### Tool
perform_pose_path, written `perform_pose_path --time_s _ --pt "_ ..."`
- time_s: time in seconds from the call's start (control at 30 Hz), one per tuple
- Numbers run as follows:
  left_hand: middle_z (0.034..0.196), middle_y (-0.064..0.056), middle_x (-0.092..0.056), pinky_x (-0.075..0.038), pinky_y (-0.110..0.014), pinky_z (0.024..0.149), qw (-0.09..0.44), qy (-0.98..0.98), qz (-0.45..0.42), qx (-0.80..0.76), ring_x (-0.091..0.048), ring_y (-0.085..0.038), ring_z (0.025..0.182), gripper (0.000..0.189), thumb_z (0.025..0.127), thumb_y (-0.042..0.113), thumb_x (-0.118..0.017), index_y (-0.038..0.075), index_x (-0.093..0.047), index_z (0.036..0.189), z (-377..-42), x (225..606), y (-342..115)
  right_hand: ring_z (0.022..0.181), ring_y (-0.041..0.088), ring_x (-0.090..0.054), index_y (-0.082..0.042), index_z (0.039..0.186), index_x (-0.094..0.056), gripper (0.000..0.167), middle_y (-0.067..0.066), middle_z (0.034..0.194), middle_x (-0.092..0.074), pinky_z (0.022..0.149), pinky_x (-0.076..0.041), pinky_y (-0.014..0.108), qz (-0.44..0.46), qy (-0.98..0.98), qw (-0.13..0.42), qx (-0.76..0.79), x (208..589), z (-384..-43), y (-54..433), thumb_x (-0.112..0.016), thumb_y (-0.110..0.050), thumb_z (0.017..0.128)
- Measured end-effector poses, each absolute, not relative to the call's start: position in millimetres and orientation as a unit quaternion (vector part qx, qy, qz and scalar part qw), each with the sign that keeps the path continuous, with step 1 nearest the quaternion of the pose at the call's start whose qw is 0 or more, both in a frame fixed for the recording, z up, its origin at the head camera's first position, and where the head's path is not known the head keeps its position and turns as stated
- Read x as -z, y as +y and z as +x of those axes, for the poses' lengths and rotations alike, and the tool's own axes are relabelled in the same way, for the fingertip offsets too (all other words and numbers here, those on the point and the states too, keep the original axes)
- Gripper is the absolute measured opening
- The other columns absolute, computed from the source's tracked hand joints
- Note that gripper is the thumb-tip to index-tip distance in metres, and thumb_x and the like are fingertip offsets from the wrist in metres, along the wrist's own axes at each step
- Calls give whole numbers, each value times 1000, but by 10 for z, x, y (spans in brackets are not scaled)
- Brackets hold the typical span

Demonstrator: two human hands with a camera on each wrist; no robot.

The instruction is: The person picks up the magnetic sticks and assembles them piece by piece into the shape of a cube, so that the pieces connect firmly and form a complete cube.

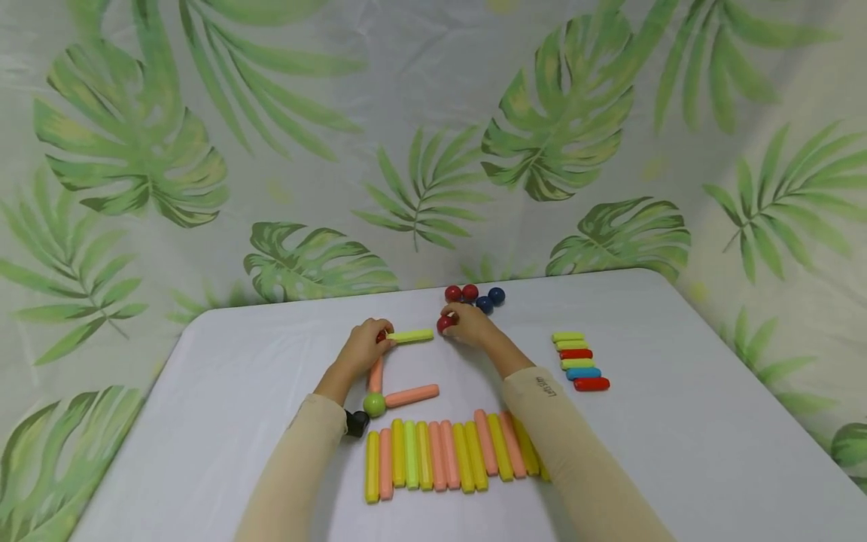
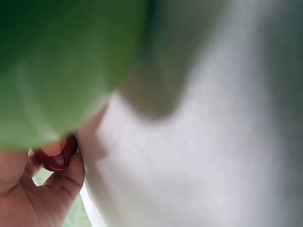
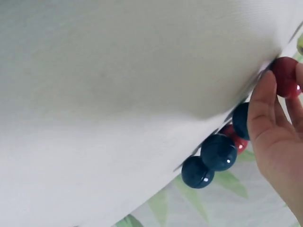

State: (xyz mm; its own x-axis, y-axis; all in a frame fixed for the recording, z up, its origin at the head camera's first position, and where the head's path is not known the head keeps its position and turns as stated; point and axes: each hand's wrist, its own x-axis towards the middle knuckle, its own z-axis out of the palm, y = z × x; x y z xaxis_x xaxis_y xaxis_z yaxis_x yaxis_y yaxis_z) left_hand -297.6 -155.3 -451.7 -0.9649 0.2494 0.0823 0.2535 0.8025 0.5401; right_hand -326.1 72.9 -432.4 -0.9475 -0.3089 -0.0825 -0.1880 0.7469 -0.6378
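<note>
My left hand (image 1: 362, 348) grips a small red ball (image 1: 381, 336) at a corner of a stick-and-ball frame. From that ball a yellow-green stick (image 1: 412, 336) runs right, and a pink stick (image 1: 375, 375) runs down to a green ball (image 1: 375, 405). Another pink stick (image 1: 413, 395) points right from the green ball. In the left wrist view the green ball (image 2: 57, 71) looms large and blurred, covering part of the scene. Between thumb and fingers my right hand (image 1: 472, 326) holds another red ball (image 1: 445, 324), just off the right end of the yellow-green stick.
Red balls (image 1: 453, 293) and dark blue balls (image 1: 497, 296) sit at the table's back edge, beyond my right hand. Several yellow and pink sticks (image 1: 437, 455) lie in a row in front, partly under my right sleeve. Short coloured sticks (image 1: 576, 354) are stacked on the right.
</note>
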Motion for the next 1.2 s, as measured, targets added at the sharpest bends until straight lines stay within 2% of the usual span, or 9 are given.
perform_pose_path --time_s 0.17,0.33,0.5,0.6,0.77,0.93,1.0,1.07,1.2 --pt "88 -9 -53 -40 -38 68 13 -947 -114 299 -47 -25 77 21 86 17 -63 7 -58 103 -2953 4510 -1532 83 22 -57 -4 112 -55 33 16 106 -58 66 -49 28 -107 889 124 427 4318 -3246 764 -66 -9 82" --pt "90 -9 -53 -39 -38 70 9 -949 -121 290 -47 -27 80 21 86 19 -62 8 -58 103 -2962 4519 -1518 94 24 -55 -5 112 -55 33 17 108 -58 68 -49 27 -107 874 131 456 4358 -3272 773 -67 -9 81" --pt "91 -8 -53 -39 -37 69 7 -953 -118 278 -46 -26 81 20 86 20 -62 10 -59 103 -2975 4555 -1521 84 23 -56 -6 114 -55 35 15 105 -56 65 -48 27 -120 887 124 428 4351 -3277 818 -65 -7 81" --pt "97 -11 -53 -40 -38 70 7 -956 -112 271 -46 -28 85 22 86 23 -61 12 -59 105 -2975 4571 -1529 88 25 -53 -4 114 -55 33 16 106 -53 74 -47 31 -140 900 90 402 4314 -3298 914 -63 -6 82" --pt "111 -15 -49 -40 -43 76 31 -953 -109 282 -43 -34 98 28 85 29 -62 13 -58 108 -2900 4503 -1562 114 33 -41 1 116 -54 35 22 120 -45 97 -31 42 -159 927 19 340 4292 -3365 1165 -63 -5 82" --pt "103 -13 -54 -41 -40 75 74 -934 -185 296 -46 -31 93 24 84 22 -65 7 -60 103 -2732 4366 -1574 118 38 -36 2 123 -49 44 25 129 -36 98 -29 46 -144 946 24 289 4334 -3406 1348 -62 -6 81" --pt "98 -9 -56 -42 -36 73 52 -925 -226 301 -49 -27 87 21 84 18 -65 6 -62 100 -2643 4322 -1557 117 38 -38 0 125 -48 46 24 130 -35 96 -31 47 -132 952 26 276 4338 -3412 1384 -62 -7 82" --pt "94 -5 -59 -44 -33 72 4 -917 -263 300 -52 -21 83 19 84 16 -64 6 -63 100 -2542 4296 -1536 115 38 -40 -2 126 -48 45 24 128 -36 94 -33 47 -123 957 27 260 4334 -3415 1405 -61 -8 82" --pt "86 8 -58 -44 -24 66 -63 -914 -312 251 -51 -9 73 21 82 25 -66 13 -64 99 -2340 4325 -1508 110 37 -45 1 122 -50 41 26 120 -42 92 -36 46 -104 964 35 243 4347 -3435 1410 -60 -6 83"
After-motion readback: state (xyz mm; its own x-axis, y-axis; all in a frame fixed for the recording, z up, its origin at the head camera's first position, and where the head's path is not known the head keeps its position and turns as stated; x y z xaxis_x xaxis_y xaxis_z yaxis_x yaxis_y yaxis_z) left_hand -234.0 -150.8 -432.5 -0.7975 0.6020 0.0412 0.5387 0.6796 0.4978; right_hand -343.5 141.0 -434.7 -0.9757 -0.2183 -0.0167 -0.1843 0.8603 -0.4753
